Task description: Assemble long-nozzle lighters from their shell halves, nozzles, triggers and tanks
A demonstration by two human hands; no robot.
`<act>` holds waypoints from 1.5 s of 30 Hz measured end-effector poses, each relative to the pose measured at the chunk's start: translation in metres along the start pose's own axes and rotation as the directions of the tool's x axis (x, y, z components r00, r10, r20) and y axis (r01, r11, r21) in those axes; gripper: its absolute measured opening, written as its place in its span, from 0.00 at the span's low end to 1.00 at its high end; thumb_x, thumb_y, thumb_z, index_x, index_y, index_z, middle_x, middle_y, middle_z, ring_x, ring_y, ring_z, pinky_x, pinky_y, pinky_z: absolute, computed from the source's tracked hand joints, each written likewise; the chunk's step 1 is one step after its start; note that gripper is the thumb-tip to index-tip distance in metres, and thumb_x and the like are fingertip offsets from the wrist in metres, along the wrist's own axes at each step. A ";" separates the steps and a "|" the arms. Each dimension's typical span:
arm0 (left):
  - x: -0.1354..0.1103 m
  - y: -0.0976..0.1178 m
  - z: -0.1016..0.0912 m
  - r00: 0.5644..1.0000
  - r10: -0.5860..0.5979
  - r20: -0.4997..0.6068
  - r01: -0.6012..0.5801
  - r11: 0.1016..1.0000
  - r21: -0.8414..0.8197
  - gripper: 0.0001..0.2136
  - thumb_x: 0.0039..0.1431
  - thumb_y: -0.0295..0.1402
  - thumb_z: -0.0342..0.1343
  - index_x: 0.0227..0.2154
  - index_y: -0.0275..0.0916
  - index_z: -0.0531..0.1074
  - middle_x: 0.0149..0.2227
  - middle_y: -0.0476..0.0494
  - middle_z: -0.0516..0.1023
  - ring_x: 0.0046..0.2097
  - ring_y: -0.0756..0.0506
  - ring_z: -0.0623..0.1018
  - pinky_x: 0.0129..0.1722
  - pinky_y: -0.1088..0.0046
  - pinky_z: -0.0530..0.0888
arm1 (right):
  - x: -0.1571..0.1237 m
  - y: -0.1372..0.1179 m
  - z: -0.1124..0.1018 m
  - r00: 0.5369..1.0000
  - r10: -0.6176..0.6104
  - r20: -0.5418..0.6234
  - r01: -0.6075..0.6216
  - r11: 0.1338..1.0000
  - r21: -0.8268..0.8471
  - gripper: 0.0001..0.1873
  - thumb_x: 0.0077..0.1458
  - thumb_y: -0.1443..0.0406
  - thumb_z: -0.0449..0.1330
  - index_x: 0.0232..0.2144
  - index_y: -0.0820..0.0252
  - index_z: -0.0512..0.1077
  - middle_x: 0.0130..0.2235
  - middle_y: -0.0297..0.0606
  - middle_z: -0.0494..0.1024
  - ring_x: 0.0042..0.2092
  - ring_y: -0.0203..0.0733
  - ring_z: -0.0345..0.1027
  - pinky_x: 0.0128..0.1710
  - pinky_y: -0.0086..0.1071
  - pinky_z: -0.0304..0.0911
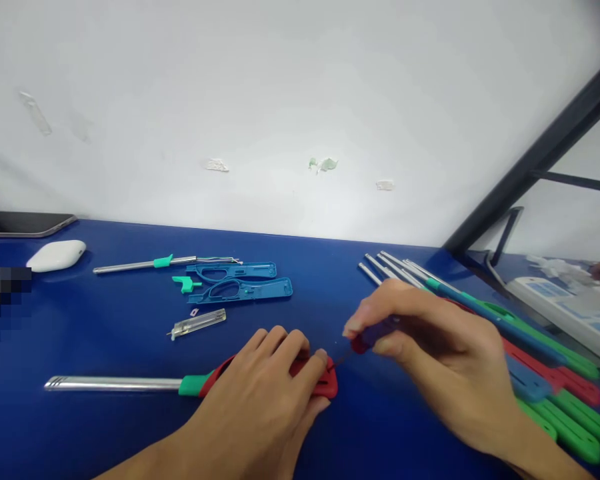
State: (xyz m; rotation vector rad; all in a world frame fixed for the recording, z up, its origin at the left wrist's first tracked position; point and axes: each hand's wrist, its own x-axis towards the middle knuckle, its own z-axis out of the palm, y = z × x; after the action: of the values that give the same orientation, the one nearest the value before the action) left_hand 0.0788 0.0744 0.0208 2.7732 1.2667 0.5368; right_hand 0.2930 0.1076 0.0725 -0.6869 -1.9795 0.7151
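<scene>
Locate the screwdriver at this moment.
The screwdriver is right of centre in the head view, in the right hand, its tip at the right end of the red lighter.

We see red handle (331, 387), green collar (193, 385), silver tube (115, 384); purple-and-red tool (375, 335); deep-blue table (370, 440); blue shells (270, 289); white wall (280, 87).
</scene>
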 end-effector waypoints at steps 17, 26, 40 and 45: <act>0.000 0.000 0.003 1.000 -0.011 0.013 0.011 1.000 -0.019 0.10 0.70 0.33 0.51 0.50 0.41 0.71 0.43 0.40 0.75 0.41 0.37 0.75 0.40 0.54 0.76 | 0.001 -0.001 0.005 0.988 0.149 -0.038 -0.138 0.969 0.203 0.12 0.55 0.69 0.73 0.36 0.44 0.79 0.35 0.22 0.82 0.36 0.33 0.78 0.38 0.26 0.74; -0.001 -0.002 0.004 1.000 0.014 -0.017 -0.013 1.000 0.020 0.13 0.69 0.31 0.53 0.55 0.40 0.71 0.43 0.41 0.76 0.40 0.39 0.75 0.37 0.58 0.76 | 0.006 0.003 -0.001 0.983 0.109 -0.145 -0.087 0.985 0.149 0.09 0.53 0.66 0.74 0.34 0.49 0.78 0.32 0.27 0.81 0.32 0.35 0.77 0.33 0.29 0.73; 0.020 0.035 -0.025 0.823 0.567 0.024 -0.544 0.776 0.318 0.16 0.73 0.24 0.44 0.56 0.38 0.71 0.44 0.47 0.80 0.43 0.43 0.77 0.49 0.63 0.72 | 0.030 -0.001 -0.050 0.662 -0.100 -0.743 0.173 0.985 0.022 0.05 0.67 0.60 0.61 0.44 0.49 0.75 0.31 0.33 0.71 0.31 0.40 0.68 0.34 0.37 0.68; 0.072 0.058 -0.005 0.768 0.637 0.061 -0.639 0.756 0.143 0.09 0.73 0.29 0.50 0.48 0.37 0.74 0.39 0.43 0.77 0.39 0.44 0.74 0.44 0.65 0.73 | 0.033 0.002 -0.072 0.598 -0.168 -0.784 0.228 0.973 -0.034 0.04 0.67 0.61 0.61 0.43 0.52 0.74 0.30 0.31 0.70 0.30 0.38 0.67 0.33 0.36 0.66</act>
State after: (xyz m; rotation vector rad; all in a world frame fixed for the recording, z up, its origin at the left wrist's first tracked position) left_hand 0.1631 0.0885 0.0578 3.3075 0.3092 0.4530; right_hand 0.3420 0.1475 0.1206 -0.5796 -1.1647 0.2491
